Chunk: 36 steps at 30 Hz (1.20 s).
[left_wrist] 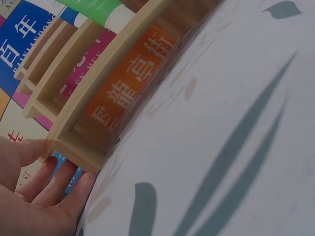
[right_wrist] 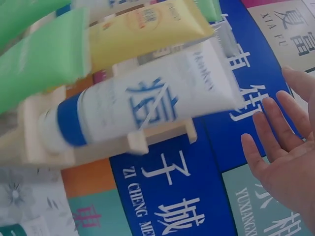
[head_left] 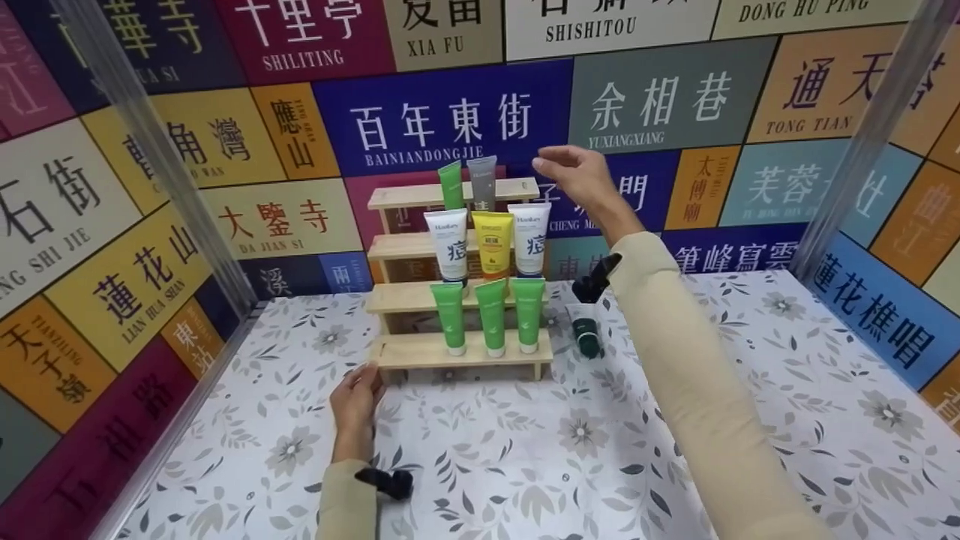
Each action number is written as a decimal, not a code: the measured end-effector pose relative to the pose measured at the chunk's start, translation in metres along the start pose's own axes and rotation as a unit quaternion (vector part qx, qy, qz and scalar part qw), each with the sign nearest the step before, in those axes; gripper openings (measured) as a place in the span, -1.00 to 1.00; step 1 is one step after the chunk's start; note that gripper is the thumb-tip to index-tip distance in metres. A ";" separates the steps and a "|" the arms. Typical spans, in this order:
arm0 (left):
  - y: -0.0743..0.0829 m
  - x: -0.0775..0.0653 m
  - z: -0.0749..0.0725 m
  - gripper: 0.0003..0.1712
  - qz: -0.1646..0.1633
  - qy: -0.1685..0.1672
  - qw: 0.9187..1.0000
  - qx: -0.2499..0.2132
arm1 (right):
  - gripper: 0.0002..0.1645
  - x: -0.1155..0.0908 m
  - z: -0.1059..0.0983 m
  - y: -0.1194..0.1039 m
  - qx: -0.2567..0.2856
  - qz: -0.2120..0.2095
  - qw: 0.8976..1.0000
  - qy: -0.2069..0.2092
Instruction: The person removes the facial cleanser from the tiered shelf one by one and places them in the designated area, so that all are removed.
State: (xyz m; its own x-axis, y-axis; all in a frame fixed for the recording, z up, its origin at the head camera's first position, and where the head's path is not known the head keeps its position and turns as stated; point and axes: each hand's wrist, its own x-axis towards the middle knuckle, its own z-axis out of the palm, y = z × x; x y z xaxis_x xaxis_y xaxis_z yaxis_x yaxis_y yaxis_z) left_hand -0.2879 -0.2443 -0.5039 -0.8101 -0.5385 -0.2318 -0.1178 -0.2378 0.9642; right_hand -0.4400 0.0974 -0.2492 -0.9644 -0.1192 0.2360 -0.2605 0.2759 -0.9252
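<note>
A wooden tiered display rack [head_left: 390,298] stands on the table. My left hand [head_left: 355,401] holds the left end of its lowest step; the thumb and fingers [left_wrist: 60,183] close around that corner in the left wrist view. Raised beside the top step, my right hand [head_left: 576,176] holds nothing, its fingers apart in the right wrist view. Three green tubes [head_left: 491,319] stand on the lowest step. Above them are two white tubes [head_left: 448,244] with a yellow tube [head_left: 493,241] between. A small green tube [head_left: 451,184] and a grey tube [head_left: 482,180] occupy the top.
A dark green-capped tube [head_left: 586,334] lies on the table right of the rack. The tabletop [head_left: 480,465] has a floral cover. Behind stands a wall [head_left: 442,112] of coloured sign panels, with clear upright panels at both sides.
</note>
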 end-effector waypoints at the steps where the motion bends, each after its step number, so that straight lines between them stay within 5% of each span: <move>1: 0.000 0.000 0.000 -0.48 0.000 0.000 1.000 0.000 | -0.40 0.002 0.002 -0.002 -0.003 0.001 1.000 0.001; 19: 0.001 0.002 0.001 -0.48 0.018 0.016 0.999 0.039 | -0.36 0.020 0.041 -0.028 -0.106 0.042 0.993 -0.037; 36: 0.001 0.003 0.000 -0.47 -0.004 0.011 0.999 0.030 | -0.45 0.028 0.069 -0.031 -0.099 0.058 0.993 -0.017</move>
State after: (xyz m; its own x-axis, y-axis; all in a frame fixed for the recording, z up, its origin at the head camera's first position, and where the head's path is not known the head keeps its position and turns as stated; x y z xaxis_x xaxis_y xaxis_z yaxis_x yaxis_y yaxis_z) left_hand -0.2903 -0.2464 -0.5038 -0.7969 -0.5541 -0.2409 -0.1580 -0.1938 0.9682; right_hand -0.4561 0.0191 -0.2341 -0.9871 -0.1073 0.1187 -0.1557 0.4719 -0.8678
